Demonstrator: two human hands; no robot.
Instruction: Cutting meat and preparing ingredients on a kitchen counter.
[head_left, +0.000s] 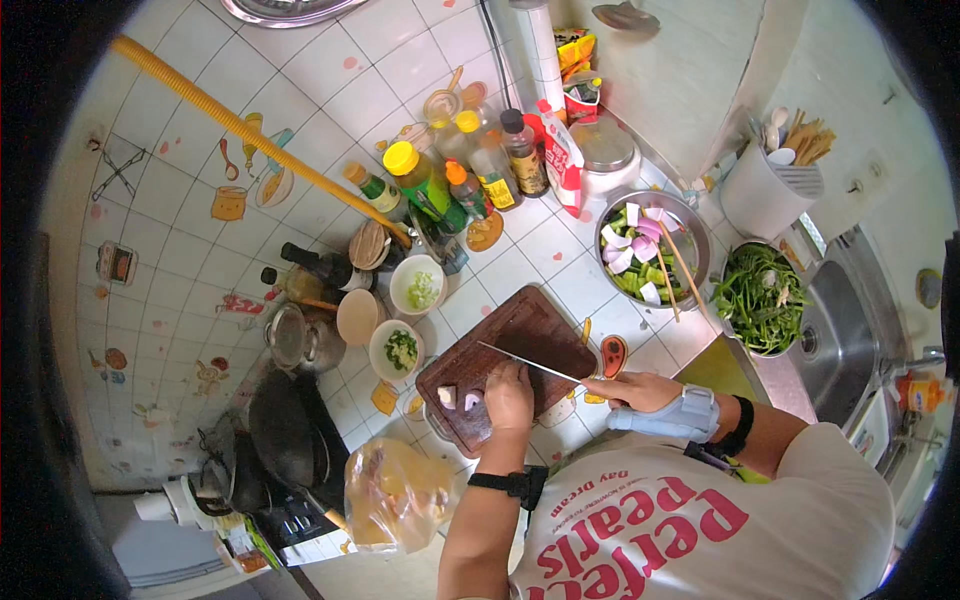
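My right hand (637, 391) grips a kitchen knife (534, 363), seen nearly edge-on, its blade slanting over a dark wooden cutting board (536, 322). On the board, close beside the blade, my left hand (510, 390) rests with curled fingers; whatever lies beneath them is hidden. To the left of that hand lie a pale piece (447, 397) and a purple-white piece (473, 401), perhaps onion or shallot. A bowl of chopped green and pale bits (400, 351) stands beyond the board's left end, near a bowl of sliced scallion (420, 291).
A steel bowl (701, 247) holds green pepper, onion pieces and chopsticks. Right of it are a bowl of cut greens (761, 296) and the sink (840, 330). Seasoning bottles (427, 184) line the tiled wall. A plastic bag (397, 495) and a wok (289, 427) are at left.
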